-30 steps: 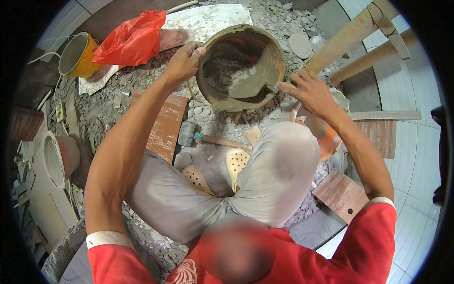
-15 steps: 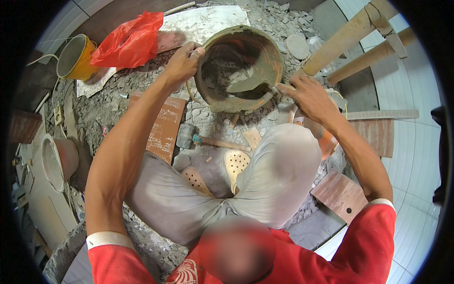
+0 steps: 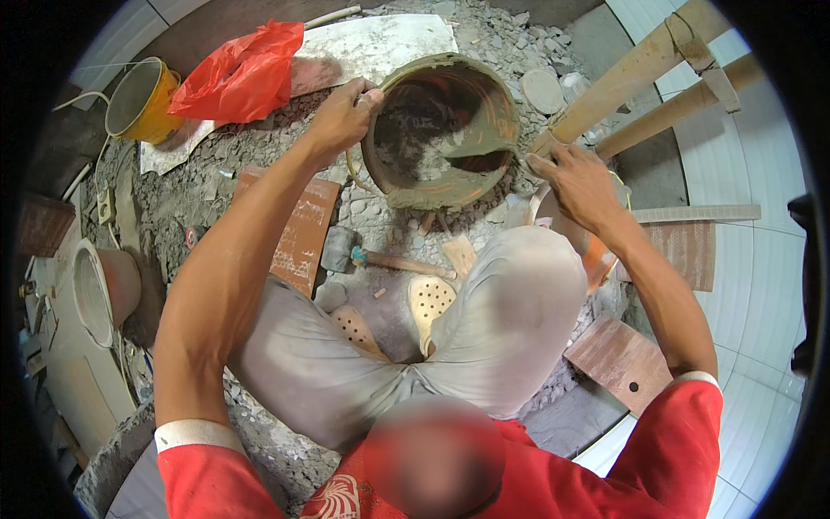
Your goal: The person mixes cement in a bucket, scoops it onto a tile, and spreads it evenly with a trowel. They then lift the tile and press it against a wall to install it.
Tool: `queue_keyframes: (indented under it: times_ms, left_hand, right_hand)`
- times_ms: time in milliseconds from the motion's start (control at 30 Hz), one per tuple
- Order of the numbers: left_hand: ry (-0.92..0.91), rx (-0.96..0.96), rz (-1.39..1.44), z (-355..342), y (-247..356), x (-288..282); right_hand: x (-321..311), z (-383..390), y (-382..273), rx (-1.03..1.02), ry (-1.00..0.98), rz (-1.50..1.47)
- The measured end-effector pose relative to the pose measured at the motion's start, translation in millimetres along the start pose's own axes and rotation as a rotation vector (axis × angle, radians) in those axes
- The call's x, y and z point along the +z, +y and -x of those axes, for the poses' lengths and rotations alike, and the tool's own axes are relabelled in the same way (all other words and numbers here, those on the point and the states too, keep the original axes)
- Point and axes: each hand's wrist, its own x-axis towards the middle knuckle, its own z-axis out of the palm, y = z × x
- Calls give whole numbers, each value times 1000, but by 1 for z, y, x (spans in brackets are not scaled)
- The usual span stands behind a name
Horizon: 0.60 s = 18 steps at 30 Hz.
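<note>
A mortar-caked bucket (image 3: 393, 192) leans with its mouth toward me, wet grey mortar (image 3: 422, 163) inside. My left hand (image 3: 347, 114) is closed on its upper left rim. At the opposite side, my right hand (image 3: 577, 182) grips a trowel; its handle is mostly hidden by the fingers. The trowel's mortar-coated blade (image 3: 494, 152) reaches over the rim into the bucket, tilted nearly edge-on. Below the right hand sits another container (image 3: 553, 212), partly covered by my arm and knee.
A hammer (image 3: 402, 262) lies on the rubble before my feet, beside a brown tile (image 3: 303, 233). Red plastic bag (image 3: 242, 78) and yellow bucket (image 3: 157, 112) stand far left. Bamboo poles (image 3: 622, 82) slant at far right. A holed tile (image 3: 616, 356) lies by my right elbow.
The trowel blade has turned from showing its flat face to nearly edge-on and drawn right. My right hand has shifted slightly right; the left still holds the rim.
</note>
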Motion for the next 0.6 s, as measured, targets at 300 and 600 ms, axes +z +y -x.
queue_keyframes:
  times_ms: [300, 600]
  left_hand:
    - [-55, -11, 19, 2, 11, 0]
    - [-29, 87, -95, -3, 6, 2]
  right_hand:
    - [-16, -6, -17, 46, -146, -53]
    - [-22, -15, -16, 105, -255, -406]
